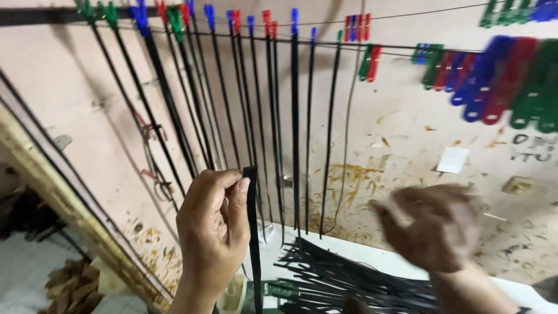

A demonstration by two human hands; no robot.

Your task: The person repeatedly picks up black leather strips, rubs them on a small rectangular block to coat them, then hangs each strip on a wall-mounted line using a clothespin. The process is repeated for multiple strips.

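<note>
Hanging strips [250,99]: thin, flat, black, clipped by coloured pegs [174,14] to a wire.
Left hand [212,229]: fingers pressed together, pinching the top of a black strip [251,232] held upright.
Pile [343,279]: loose black strips, fanned.
Right hand [439,227]: blurred, fingers spread, empty.

One head-worn view looks forward and slightly down, close to a pink wall [407,122] hung with black strips [295,134] on a line of pegs [494,75]. Both hands are raised near the lens at the bottom edge, with the floor glimpsed low at the left
</note>
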